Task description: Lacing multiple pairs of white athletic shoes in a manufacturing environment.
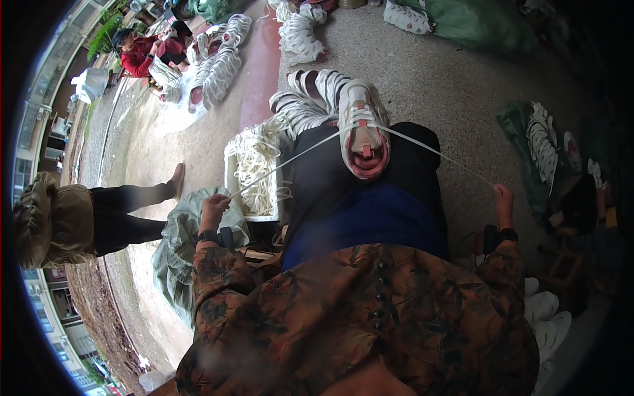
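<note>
Sitting between left fingers [224,200] and right fingers [500,189] (both pinching lace [302,155]), the shoe [364,138] lies farther forward.

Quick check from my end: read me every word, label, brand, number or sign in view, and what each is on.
No readable text anywhere.
Shoe on the lap: no legible lettering; any small marks are too small to read.
White bin of laces and green sack: no lettering I can make out.
Building at far left: too small and washed out to read.
</note>
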Available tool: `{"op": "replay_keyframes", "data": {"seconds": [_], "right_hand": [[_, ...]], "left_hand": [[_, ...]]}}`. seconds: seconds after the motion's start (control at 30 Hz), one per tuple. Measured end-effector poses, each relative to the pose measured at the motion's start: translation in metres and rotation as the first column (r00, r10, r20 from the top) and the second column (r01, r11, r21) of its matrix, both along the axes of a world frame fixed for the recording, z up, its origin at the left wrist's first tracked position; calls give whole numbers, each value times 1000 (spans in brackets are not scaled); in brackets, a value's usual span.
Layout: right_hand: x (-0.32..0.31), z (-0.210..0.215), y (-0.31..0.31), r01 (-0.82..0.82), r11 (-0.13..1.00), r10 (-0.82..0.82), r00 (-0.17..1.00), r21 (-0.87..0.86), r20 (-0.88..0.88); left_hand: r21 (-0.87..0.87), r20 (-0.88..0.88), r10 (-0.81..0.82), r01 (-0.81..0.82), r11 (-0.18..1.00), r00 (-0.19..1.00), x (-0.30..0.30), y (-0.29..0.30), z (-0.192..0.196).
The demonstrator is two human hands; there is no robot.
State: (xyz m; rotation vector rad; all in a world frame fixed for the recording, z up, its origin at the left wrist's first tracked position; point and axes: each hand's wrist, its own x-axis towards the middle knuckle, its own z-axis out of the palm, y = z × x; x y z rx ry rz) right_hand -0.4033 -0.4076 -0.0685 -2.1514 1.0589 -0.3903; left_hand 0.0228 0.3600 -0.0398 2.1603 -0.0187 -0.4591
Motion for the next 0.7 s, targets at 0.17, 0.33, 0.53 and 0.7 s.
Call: {"op": "replay_keyframes", "data": {"seconds": [0.17, 0.33, 0.53, 0.7], "right_hand": [[-53, -29, -1, 107, 994, -105, 993, 37, -45], [-25, -24, 9, -30, 999, 40, 924, 31, -381], [135, 68, 80, -498, 583, 400, 864, 641, 308], [267, 101, 153, -685, 600, 528, 727, 413, 439]], "left_hand": [[136, -107, 57, -42, 990, 993, -23, 16, -31], [313, -162, 23, 29, 949, 987, -29, -41, -20], [-556, -369, -394, 140, 819, 842, -16, -199, 52], [-562, -264, -683, 467, 682, 681, -26, -316, 98]]}}
